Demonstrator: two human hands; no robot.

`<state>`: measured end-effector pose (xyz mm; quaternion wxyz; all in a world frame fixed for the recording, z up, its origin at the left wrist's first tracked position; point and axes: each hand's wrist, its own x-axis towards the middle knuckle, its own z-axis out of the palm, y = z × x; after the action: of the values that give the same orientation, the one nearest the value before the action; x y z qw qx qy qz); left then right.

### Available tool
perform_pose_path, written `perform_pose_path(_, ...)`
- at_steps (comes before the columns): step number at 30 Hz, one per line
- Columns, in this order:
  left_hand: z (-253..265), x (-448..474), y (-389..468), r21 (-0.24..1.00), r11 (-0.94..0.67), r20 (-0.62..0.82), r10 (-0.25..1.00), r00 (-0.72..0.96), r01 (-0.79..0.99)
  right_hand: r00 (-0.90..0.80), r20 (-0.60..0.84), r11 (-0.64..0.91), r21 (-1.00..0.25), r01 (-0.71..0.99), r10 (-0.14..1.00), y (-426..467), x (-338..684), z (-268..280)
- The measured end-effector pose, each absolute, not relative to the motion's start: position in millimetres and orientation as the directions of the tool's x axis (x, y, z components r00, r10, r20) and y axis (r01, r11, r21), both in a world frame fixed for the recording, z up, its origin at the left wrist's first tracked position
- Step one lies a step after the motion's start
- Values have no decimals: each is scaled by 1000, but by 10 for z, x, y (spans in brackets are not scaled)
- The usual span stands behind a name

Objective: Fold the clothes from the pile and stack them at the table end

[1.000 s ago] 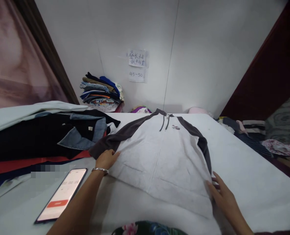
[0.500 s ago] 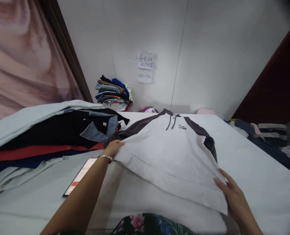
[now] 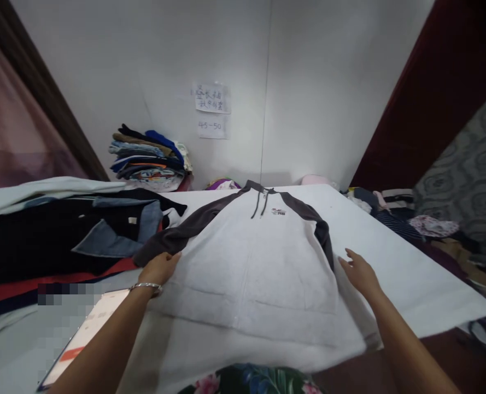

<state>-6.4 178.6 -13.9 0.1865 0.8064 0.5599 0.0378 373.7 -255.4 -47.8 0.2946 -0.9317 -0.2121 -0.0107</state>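
Note:
A white zip jacket with dark grey sleeves, a drawstring collar and a small dark chest print lies front up, its hem towards me. My left hand, with a silver bracelet on the wrist, is at the jacket's left side edge below the dark sleeve. Its fingers are closed on the edge of the cloth, the tips partly hidden. My right hand is just off the jacket's right side, fingers apart and holding nothing. The right sleeve is bent down along the body, partly behind the jacket's side.
A lit phone lies by my left forearm. Spread garments, including a black one with a denim collar, lie left. A folded clothes stack stands by the wall under paper notes. More clothes lie beyond the white table's right edge.
My right hand has let go of the jacket's lower right edge and moved up beside it. The jacket's hem now lies lower and flatter. The view has turned to the right.

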Motion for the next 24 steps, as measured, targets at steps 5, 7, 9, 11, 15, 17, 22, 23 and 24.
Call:
perform_pose_path(5,-254,-20,1834,306,-230,-136,950,281,924,908,-42,-833,-416,364,418,-2153,4015,-525)
perform_pose_path(7,-282,-32,1860,287,-225,-145,951,274,931,887,-83,-831,-399,388,454,-2044,4062,-489)
perform_pose_path(9,-289,-39,1889,268,-220,-166,949,270,938,882,-105,-836,-387,389,459,-2047,4175,-371)
perform_pose_path(11,-284,-35,1913,258,-213,-185,947,264,942,917,-55,-863,-364,351,396,-2177,4377,-177)
perform_pose_path(15,-258,-16,1933,263,-195,-225,940,257,945,955,262,-935,-285,213,138,-2584,4818,212)
perform_pose_path(17,-242,-13,1936,266,-190,-244,935,257,945,908,404,-924,-298,241,106,-2674,4885,282)
perform_pose_path(22,-195,-2,1991,245,-230,-286,911,297,942,958,-20,-580,-800,156,285,-2303,4531,11)
perform_pose_path(23,-191,8,2011,243,-242,-277,911,307,939,940,-113,-549,-831,88,322,-2176,4437,-80)
perform_pose_path(24,-192,23,2030,257,-268,-256,907,333,929,920,-174,-532,-845,43,351,-2050,4359,-167)
